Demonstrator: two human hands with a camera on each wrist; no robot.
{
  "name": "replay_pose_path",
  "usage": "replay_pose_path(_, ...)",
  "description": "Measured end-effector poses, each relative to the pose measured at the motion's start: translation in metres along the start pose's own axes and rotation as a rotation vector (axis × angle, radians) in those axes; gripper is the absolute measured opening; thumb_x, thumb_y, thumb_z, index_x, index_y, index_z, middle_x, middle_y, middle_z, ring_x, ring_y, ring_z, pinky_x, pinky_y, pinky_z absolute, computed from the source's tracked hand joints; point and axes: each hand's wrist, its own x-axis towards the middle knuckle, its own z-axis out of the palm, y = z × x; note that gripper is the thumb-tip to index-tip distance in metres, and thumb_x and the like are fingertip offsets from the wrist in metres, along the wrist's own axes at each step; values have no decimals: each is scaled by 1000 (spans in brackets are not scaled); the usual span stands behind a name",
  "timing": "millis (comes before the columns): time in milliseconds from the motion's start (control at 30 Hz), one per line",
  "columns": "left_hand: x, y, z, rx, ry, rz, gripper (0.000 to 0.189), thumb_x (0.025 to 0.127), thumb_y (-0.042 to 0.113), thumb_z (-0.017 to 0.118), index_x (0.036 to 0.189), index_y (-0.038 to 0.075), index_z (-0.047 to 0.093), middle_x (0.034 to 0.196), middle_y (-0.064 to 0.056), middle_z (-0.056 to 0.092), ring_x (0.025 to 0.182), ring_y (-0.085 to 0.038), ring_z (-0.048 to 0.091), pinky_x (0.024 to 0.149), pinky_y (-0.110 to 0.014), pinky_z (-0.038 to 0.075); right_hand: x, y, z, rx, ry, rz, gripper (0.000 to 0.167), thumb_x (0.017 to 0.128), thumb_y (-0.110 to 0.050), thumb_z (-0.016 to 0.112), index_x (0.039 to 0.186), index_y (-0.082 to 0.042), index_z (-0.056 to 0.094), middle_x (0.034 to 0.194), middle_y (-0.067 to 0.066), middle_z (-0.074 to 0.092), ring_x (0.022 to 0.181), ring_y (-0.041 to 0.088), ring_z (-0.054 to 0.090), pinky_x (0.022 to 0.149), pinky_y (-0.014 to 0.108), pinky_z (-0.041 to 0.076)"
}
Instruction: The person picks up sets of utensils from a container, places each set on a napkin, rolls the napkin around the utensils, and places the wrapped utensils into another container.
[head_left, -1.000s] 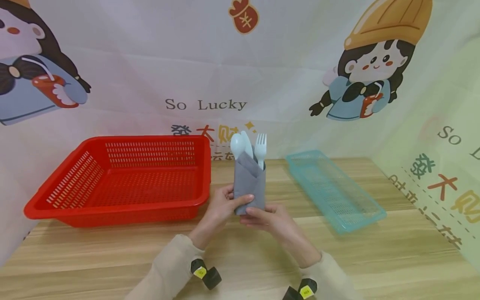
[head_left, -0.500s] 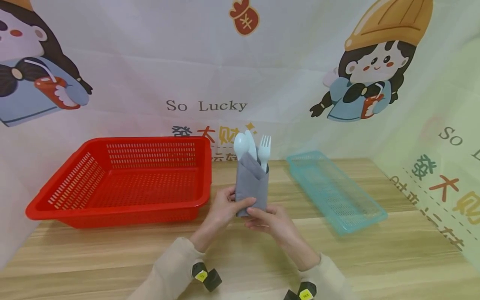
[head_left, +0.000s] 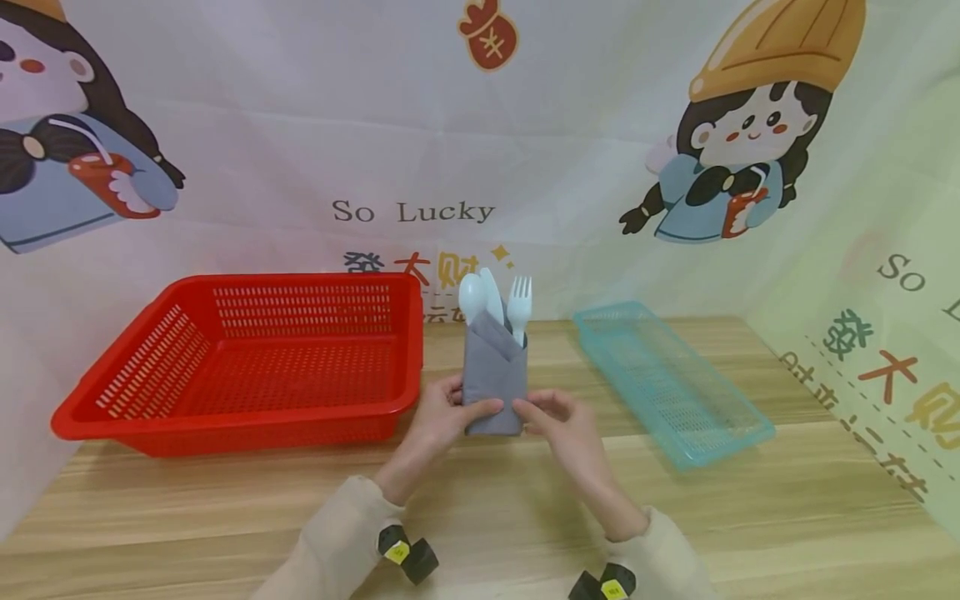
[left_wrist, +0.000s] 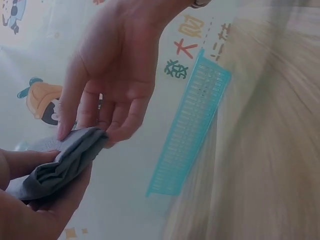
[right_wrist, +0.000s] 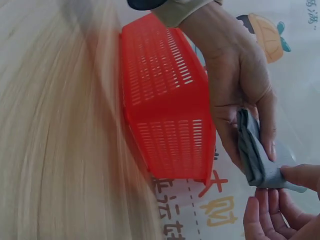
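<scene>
A grey folded napkin pouch [head_left: 495,383] is held upright above the table in the head view. From its top stick out a pale spoon [head_left: 472,293], a pale knife [head_left: 492,296] and a pale fork [head_left: 519,305], their lower parts hidden in the cloth. My left hand [head_left: 433,429] grips the pouch at its lower left, thumb in front and fingers behind. At the lower right edge my right hand [head_left: 576,437] pinches it, thumb on the front face. Layered folds of the napkin's bottom end [left_wrist: 65,162] show in the left wrist view.
To the left on the wooden table [head_left: 480,533] stands a large red plastic basket [head_left: 247,421]. A shallow turquoise basket [head_left: 667,392] lies to the right. Behind hangs a printed cloth backdrop [head_left: 405,150].
The pouch has shifted slightly left and down after a small move right. My right hand has slid from its bottom corner to its right edge, fingers now more spread.
</scene>
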Motion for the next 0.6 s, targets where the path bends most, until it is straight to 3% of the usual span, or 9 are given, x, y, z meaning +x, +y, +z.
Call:
replay_pose_path(167, -1, -1, -3, 31, -25, -17, 42, 78, 6, 67, 116, -3, 54, 109, -20, 60, 93, -27, 60, 80, -40, 49, 0, -1, 0, 38, -33, -26, 18, 80, -4, 63, 92, 8, 61, 89, 14, 64, 76, 19, 63, 70, 33, 52)
replay_pose_path(333, -3, 0, -8, 87, -78, -74, 44, 77, 7, 67, 118, -1, 53, 112, -18, 59, 95, -28, 59, 83, -42, 47, -2, 2, -2, 82, -165, -12, 20, 82, -2, 60, 96, 12, 58, 96, 18, 61, 81, 22, 62, 72, 35, 52)
replay_pose_path(467, -4, 5, -17, 114, -134, -106, 49, 77, 8, 68, 121, 0, 50, 114, -18, 57, 96, -28, 57, 84, -42, 47, -2, 0, -4, 87, -284, 15, 33, 87, -15, 56, 105, 13, 55, 100, 20, 60, 86, 21, 62, 77, 33, 51)
replay_pose_path(600, -2, 22, -36, 150, -211, -103, 55, 77, 8, 68, 127, 2, 45, 116, -17, 57, 96, -26, 57, 84, -40, 47, 6, -8, -2, 158, -378, 65, 51, 94, -33, 42, 110, 15, 49, 95, 18, 61, 83, 18, 62, 78, 34, 50)
